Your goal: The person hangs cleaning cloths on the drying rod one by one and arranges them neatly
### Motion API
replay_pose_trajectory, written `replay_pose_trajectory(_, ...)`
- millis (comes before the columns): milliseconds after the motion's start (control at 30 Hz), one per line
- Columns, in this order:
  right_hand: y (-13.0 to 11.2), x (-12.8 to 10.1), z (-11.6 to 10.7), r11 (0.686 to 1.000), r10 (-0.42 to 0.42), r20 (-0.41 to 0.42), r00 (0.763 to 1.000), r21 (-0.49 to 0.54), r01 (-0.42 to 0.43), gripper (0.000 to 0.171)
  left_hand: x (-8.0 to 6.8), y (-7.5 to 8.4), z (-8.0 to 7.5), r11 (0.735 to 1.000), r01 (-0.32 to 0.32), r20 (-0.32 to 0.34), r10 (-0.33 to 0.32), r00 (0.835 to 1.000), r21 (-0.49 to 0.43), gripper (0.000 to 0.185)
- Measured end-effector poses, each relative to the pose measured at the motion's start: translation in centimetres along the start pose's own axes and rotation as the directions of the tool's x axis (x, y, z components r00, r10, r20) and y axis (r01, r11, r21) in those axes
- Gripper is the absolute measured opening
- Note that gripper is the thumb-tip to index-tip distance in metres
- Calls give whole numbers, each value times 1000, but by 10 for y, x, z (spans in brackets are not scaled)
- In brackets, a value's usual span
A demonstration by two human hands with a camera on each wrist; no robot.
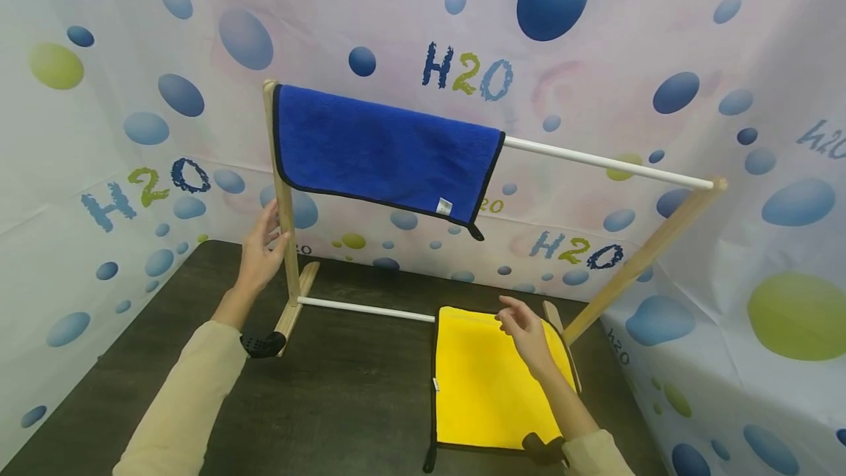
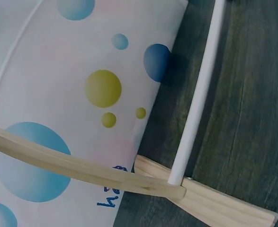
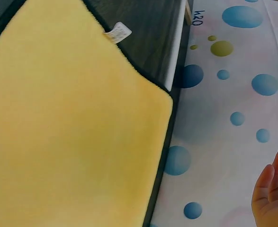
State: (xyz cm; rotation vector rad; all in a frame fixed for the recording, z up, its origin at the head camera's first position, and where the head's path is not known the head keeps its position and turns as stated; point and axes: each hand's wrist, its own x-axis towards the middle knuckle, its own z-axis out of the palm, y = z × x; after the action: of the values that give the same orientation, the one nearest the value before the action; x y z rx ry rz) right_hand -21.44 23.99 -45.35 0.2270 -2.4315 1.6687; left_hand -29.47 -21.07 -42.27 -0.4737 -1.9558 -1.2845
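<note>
A blue towel [image 1: 386, 153] with black edging and a white label hangs over the upper white bar of a wooden rack, at its left end. Beside the left wooden post [image 1: 288, 241] is my left hand [image 1: 262, 252], its fingers loosely extended; whether they touch the post cannot be told. A yellow towel [image 1: 496, 388], also black-edged, lies spread over the lower bar and the table at the right. Above its far part hovers my right hand [image 1: 525, 333], fingers slightly bent and holding nothing. The right wrist view shows this hand [image 3: 273, 194] apart from the yellow towel [image 3: 82, 118].
The upper white bar [image 1: 608, 162] runs to the slanting right post [image 1: 644, 263]. Below, the lower white bar [image 1: 366, 308] joins the wooden feet [image 1: 297, 307] near the dark table [image 1: 330, 402]. A wall covering [image 1: 423, 13] with printed bubbles encloses the back and sides.
</note>
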Motion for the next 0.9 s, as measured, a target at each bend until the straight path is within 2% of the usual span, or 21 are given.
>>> replay_pose_trajectory(100, 8, -8, -5, 1000, 24, 4, 1000, -9, -24, 33, -2, -15, 2, 999, -22, 37, 20, 999, 41, 64)
replay_pose_trajectory(333, 24, -27, -18, 993, 102, 0, 995, -64, -102, 35, 1, -19, -6, 977, -92, 116, 71, 991, 191, 64)
replay_pose_trajectory(600, 41, -42, -31, 979, 171, -30, 985, -105, -173, 34, 6, -20, -10, 979, -86, 164, 56, 985, 183, 71)
replay_pose_trajectory(700, 45, -45, -35, 970, 210, -20, 977, -117, -211, 37, 6, -21, -10, 983, -68, 183, 37, 982, 169, 75)
replay_pose_trajectory(900, 52, -47, -43, 953, 277, 26, 960, -134, -271, 47, 11, -24, -9, 983, -74, 213, 37, 976, 170, 80)
